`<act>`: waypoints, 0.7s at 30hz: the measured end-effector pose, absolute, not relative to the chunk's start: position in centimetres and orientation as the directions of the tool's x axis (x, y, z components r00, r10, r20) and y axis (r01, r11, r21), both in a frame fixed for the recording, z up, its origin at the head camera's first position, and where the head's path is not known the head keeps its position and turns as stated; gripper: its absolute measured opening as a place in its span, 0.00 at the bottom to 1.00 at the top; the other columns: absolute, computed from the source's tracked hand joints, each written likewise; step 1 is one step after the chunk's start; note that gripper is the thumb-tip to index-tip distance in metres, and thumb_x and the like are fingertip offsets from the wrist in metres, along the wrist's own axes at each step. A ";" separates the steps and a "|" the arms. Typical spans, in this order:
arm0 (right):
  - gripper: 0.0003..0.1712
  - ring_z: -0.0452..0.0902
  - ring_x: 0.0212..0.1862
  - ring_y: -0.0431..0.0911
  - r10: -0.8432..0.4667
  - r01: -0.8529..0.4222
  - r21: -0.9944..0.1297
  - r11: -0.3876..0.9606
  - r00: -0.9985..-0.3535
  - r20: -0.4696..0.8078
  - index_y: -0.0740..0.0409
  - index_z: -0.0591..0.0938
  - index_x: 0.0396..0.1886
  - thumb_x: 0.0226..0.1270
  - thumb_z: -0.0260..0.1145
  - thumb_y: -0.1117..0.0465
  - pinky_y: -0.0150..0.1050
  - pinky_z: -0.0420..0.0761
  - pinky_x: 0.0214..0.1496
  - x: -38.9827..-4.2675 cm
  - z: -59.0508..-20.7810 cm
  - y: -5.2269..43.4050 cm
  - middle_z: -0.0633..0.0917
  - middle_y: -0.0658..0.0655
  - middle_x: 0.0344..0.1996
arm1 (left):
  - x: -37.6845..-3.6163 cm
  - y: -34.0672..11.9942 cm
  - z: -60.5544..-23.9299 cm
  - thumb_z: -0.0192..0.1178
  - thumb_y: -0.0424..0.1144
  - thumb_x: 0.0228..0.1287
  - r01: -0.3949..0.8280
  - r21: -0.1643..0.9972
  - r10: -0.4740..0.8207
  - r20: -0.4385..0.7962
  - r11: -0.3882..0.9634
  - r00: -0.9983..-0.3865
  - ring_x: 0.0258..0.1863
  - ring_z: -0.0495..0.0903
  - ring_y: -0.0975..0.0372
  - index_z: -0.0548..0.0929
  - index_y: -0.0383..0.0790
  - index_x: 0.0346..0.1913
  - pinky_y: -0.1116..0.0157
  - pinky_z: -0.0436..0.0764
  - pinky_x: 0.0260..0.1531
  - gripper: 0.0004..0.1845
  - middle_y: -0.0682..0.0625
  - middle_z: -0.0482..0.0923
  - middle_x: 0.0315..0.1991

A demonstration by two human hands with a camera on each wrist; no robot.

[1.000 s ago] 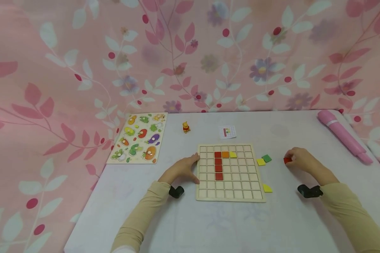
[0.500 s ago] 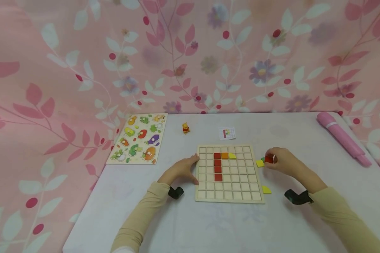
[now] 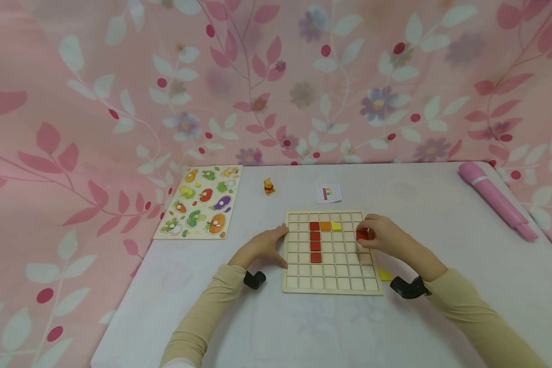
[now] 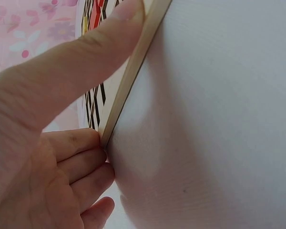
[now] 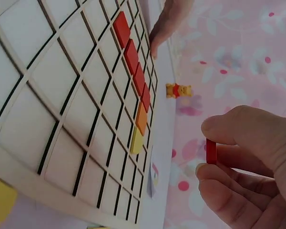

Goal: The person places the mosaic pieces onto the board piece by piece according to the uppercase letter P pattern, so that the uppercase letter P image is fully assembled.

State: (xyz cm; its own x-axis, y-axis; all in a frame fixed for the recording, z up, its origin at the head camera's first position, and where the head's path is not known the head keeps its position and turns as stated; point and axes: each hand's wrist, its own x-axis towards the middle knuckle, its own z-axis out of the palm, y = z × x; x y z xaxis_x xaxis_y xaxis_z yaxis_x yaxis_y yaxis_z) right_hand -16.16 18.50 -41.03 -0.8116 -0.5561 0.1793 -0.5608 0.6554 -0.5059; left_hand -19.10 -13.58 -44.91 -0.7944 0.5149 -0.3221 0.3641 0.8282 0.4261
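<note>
Head view: the right hand pinches a red tile between thumb and fingertips, held over the right-hand columns of the wooden grid board, near its far right corner. The left hand rests against the board's left edge, thumb along the rim, fingers loosely curled on the white table. A column of red tiles with an orange tile and a yellow tile beside its far end already sits in the cells. A pattern card lies beyond the board's far edge.

Left wrist view: the thumb lies on the board's rim, curled fingers butt against its corner. That bracing looks worth keeping firm, so the board cannot slide.

Right wrist view: the tile stands on edge in the pinch, clear above the cells. It probably needs turning flat and squaring to a cell's walls before lowering, checked against the card.
</note>
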 end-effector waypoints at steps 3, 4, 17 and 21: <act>0.11 0.67 0.25 0.41 -0.610 -0.593 -0.525 0.611 -0.775 0.167 0.66 0.81 0.32 0.47 0.70 0.68 0.30 0.73 0.24 -16.0 -41.4 17.1 0.74 0.49 0.25 | -19.1 -13.7 -45.0 0.75 0.51 0.33 0.361 0.427 0.512 -0.320 0.829 -0.797 0.65 0.51 0.56 0.57 0.38 0.67 0.61 0.52 0.61 0.56 0.45 0.48 0.68; 0.12 0.67 0.25 0.40 -0.635 -0.602 -0.536 0.592 -0.758 0.150 0.66 0.81 0.33 0.47 0.70 0.67 0.30 0.73 0.24 -15.8 -41.5 16.5 0.74 0.49 0.25 | -19.1 -13.7 -45.1 0.75 0.51 0.33 0.360 0.429 0.512 -0.319 0.829 -0.798 0.65 0.51 0.56 0.57 0.38 0.67 0.61 0.53 0.61 0.56 0.45 0.48 0.68; 0.13 0.66 0.29 0.41 -0.756 -0.636 -0.562 0.528 -0.654 0.030 0.61 0.82 0.36 0.51 0.69 0.60 0.29 0.72 0.29 -13.9 -43.5 11.1 0.74 0.47 0.28 | -19.3 -13.8 -45.5 0.75 0.51 0.32 0.371 0.435 0.524 -0.309 0.820 -0.794 0.65 0.51 0.55 0.57 0.38 0.67 0.60 0.53 0.61 0.56 0.44 0.48 0.67; 0.13 0.68 0.31 0.41 -0.752 -0.626 -0.552 0.551 -0.659 -0.004 0.61 0.82 0.37 0.52 0.69 0.60 0.28 0.73 0.31 -13.6 -44.3 10.4 0.76 0.47 0.30 | -19.3 -13.7 -45.5 0.75 0.51 0.32 0.368 0.433 0.520 -0.312 0.823 -0.795 0.65 0.51 0.56 0.57 0.39 0.67 0.61 0.53 0.61 0.56 0.45 0.48 0.67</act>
State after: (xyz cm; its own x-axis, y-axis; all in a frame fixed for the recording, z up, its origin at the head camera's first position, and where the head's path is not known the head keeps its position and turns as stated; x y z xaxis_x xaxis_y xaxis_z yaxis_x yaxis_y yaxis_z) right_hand -13.58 10.36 -44.26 -0.6587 -0.7524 -0.0042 -0.6258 0.5510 -0.5521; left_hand -19.25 -13.74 -45.45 -0.7951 0.5199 -0.3123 0.3682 0.8229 0.4327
